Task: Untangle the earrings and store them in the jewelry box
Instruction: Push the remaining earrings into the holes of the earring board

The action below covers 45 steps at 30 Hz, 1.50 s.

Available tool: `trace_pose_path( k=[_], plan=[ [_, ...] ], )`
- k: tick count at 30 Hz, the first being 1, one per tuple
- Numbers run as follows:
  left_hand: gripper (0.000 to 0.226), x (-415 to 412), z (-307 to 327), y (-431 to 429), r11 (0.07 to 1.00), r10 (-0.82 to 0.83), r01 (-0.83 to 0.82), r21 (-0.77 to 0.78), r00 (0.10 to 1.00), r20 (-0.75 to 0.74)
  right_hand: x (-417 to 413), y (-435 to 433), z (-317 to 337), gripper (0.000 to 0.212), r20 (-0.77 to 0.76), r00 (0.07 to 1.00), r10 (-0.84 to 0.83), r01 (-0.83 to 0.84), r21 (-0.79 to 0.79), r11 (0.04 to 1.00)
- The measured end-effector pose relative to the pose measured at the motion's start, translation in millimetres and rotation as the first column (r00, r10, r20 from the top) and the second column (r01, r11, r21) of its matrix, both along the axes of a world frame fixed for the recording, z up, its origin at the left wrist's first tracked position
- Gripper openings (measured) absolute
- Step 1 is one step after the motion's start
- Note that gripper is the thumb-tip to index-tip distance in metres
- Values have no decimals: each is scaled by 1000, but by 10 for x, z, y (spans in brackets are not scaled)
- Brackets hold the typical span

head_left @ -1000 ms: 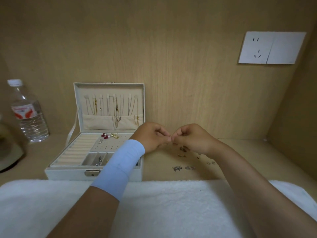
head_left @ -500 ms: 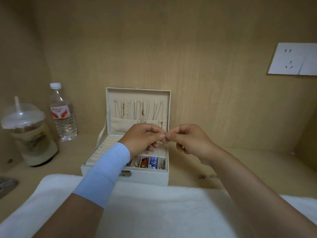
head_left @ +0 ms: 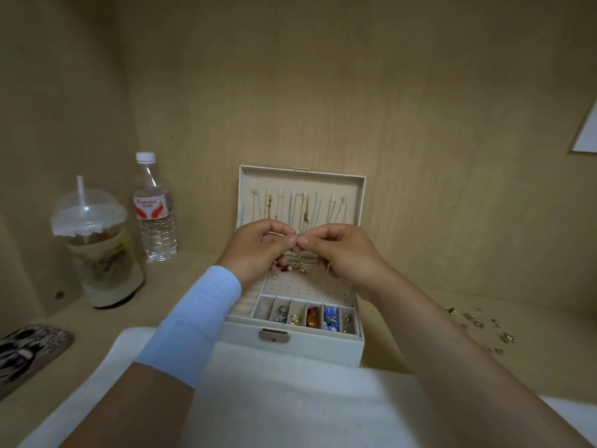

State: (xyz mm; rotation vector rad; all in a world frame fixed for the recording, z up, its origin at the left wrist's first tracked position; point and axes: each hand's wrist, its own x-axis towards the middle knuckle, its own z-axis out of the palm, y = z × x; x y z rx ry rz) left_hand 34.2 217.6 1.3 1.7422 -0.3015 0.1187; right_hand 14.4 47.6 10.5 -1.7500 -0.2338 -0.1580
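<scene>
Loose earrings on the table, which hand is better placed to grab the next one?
Right hand, probably: the loose earrings lie right of the jewelry box, on its side; the left hand would have to cross over the box. Both pinch one earring.

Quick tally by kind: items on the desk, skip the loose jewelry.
Water bottle: 1
Lidded cup with straw: 1
Jewelry box: 1
White towel: 1
Patterned case, likely a phone: 1
Total: 5

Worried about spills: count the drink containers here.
2: a lidded straw cup at far left, a water bottle just right of it, both left of the jewelry box.
</scene>
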Motion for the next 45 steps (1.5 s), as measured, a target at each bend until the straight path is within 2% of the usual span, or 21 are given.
trace_pose_path(
  k=[5, 9, 13, 19, 23, 26, 30, 33, 37, 45],
  plan=[
    [4, 73, -112, 102, 999, 11, -11, -46, 1000, -9, 127, 103, 3, 7, 43, 998, -35, 37, -57, 998],
    [6, 71, -200, 146, 1000, -3, 3, -11, 1000, 8, 190, 141, -55, 8, 63, 997, -40, 41, -18, 999],
    [6, 103, -260, 170, 999, 5, -6, 43, 999, 38, 203, 138, -121, 12, 45, 999, -2, 4, -41, 999],
    [7, 104, -259, 193, 999, 0, -2, 45, 998, 58, 221, 55, -111, 10, -37, 999, 26, -27, -39, 999],
    [12, 103, -230, 258, 998, 4, -5, 55, 1000, 18, 186, 40, -84, 9, -61, 998, 35, -42, -128, 991],
    [6, 82, -200, 321, 996, 30, -33, 85, 999, 31, 160, -28, -17, 8, -62, 998, 25, -38, -213, 976],
    [3, -7, -124, 383, 968, -82, 84, 238, 996, -16, 102, -106, 89, 6, -69, 993, 95, -112, -313, 943],
    [3, -85, -81, 429, 891, -151, 147, 429, 988, -24, 37, -36, 109, 6, -80, 979, 185, -201, -372, 906],
    [5, -181, -82, 457, 768, -175, 193, 611, 980, -91, 11, 80, 76, 6, -93, 972, 216, -235, -433, 870],
    [11, -165, -65, 597, 722, -71, 75, 688, 997, -34, 11, 241, -57, 5, -68, 967, 244, -247, -460, 853]
  ],
)
